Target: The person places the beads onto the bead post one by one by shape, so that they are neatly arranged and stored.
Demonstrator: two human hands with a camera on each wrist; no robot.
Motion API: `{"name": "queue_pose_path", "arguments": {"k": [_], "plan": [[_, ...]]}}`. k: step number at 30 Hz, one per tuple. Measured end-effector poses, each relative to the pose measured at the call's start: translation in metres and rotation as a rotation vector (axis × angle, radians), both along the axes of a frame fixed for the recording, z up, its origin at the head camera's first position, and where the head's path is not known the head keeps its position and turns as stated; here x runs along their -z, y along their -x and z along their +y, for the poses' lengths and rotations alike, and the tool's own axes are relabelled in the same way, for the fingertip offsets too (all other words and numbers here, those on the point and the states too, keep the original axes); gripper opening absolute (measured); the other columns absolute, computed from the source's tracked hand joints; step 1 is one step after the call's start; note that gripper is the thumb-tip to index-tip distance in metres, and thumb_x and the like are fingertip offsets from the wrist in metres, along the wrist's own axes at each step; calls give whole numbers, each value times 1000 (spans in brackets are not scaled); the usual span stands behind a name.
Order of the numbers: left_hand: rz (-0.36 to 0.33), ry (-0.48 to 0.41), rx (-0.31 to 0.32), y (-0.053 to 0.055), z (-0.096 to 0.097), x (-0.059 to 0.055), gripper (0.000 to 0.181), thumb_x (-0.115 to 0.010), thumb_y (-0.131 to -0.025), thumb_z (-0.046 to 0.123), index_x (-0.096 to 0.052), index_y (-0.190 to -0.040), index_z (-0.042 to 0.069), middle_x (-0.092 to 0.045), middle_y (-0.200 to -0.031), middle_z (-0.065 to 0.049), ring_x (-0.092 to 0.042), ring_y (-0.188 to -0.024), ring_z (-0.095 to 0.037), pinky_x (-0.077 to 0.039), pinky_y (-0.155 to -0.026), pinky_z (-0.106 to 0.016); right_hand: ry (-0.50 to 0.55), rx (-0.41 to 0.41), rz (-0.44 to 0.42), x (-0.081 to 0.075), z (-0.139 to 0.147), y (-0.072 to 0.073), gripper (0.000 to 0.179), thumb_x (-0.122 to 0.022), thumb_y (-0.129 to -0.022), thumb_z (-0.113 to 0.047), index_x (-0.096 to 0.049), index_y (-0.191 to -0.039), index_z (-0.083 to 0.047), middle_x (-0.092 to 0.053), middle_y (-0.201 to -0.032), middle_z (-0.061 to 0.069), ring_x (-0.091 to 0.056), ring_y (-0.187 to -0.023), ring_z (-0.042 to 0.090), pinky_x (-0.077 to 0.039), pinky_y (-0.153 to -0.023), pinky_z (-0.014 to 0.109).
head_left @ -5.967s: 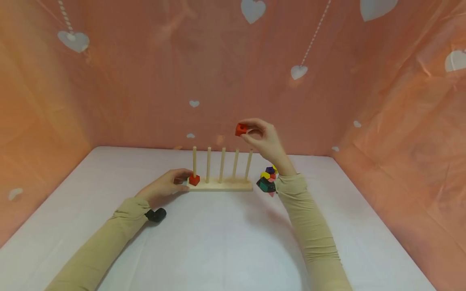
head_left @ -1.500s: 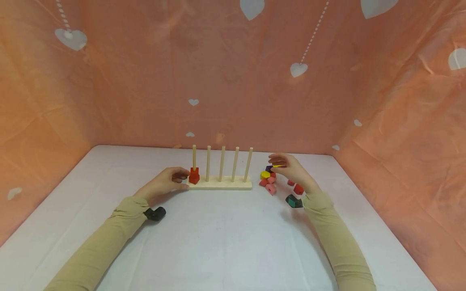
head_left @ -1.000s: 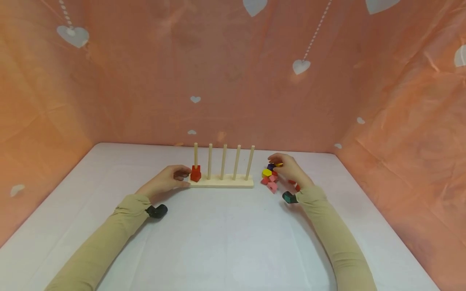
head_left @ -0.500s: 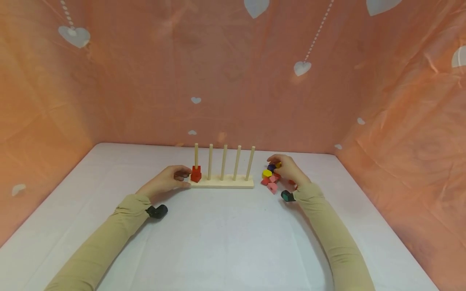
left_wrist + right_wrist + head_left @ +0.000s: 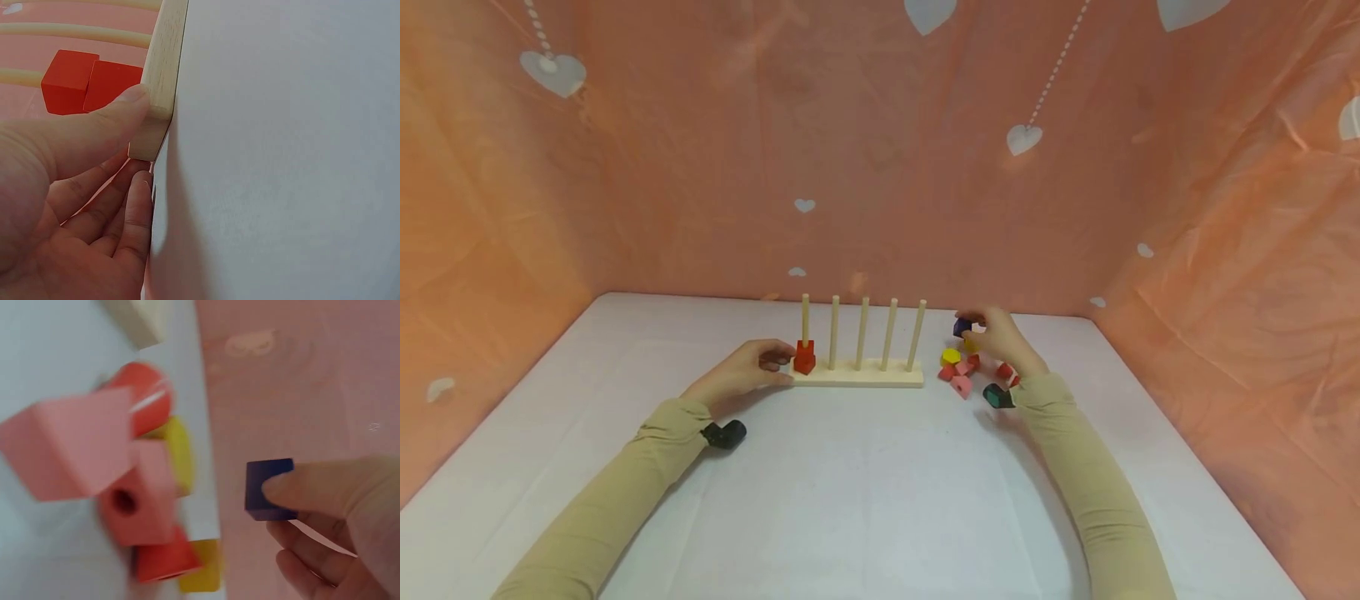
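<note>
A pale wooden peg stand [image 5: 857,378] with several upright pegs stands on the table. Two red blocks [image 5: 805,358] are stacked on its leftmost peg. My left hand [image 5: 739,372] holds the stand's left end, the thumb [image 5: 115,122] on one side of the base and the fingers curled by the other. In my right hand [image 5: 1000,335], a dark blue block [image 5: 269,490] is pinched between thumb and fingers, lifted just above the block pile. Beneath and before this hand are a yellow block [image 5: 951,357] and a pink block with a hole [image 5: 961,386].
Loose red blocks [image 5: 1005,371] lie near the right wrist. Another yellow block [image 5: 200,565] shows in the right wrist view. A black wrist device [image 5: 724,435] sits by each cuff. The pink cloth backdrop [image 5: 865,167] rises behind the white table [image 5: 850,500].
A second red block has joined the first on the leftmost peg. My right hand moved back to the pile and has just lifted the dark blue block. My left hand stayed at the stand.
</note>
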State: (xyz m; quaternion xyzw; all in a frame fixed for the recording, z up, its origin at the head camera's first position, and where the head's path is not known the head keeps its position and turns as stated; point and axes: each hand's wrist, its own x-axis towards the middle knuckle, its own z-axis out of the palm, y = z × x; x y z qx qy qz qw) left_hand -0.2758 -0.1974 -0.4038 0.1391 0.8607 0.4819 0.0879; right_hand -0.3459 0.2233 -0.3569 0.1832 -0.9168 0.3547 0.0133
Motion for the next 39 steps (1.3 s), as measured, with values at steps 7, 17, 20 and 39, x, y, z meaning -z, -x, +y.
{"name": "queue_pose_path", "arguments": {"k": [7,17,20,39], "plan": [[-6,-8,-1,1,-1,1,57,-76,-83,18,-50,-131,0,-52,-131,-19,-51,-115,-34,-40,-99,-44,113,-70,97,-21,-6,-1,38,-62,-89,2,-55,-126,4,-55,-120,21,-55,-111,38,-44,-95,46],[-12,-14,-5,0,0,2,57,-76,-83,17,-50,-131,0,-53,-129,-18,-51,-115,-33,-40,-99,-44,275,-212,297,-75,-48,-51,37,-60,-86,11,-54,-122,11,-55,-117,27,-56,-102,39,-46,-89,48],[-8,-14,1,0,0,2,57,-75,-83,16,-50,-131,-1,-53,-129,-19,-51,-115,-33,-40,-99,-44,322,-237,334,-84,-61,-58,36,-61,-86,10,-56,-122,9,-56,-118,23,-56,-100,34,-47,-86,41],[-3,-19,13,1,-2,0,55,-76,-82,15,-51,-129,-1,-54,-127,-19,-53,-113,-34,-42,-98,-44,553,-438,258,-97,-156,-72,35,-61,-86,12,-55,-121,13,-58,-112,22,-55,-91,32,-47,-82,39]]}}
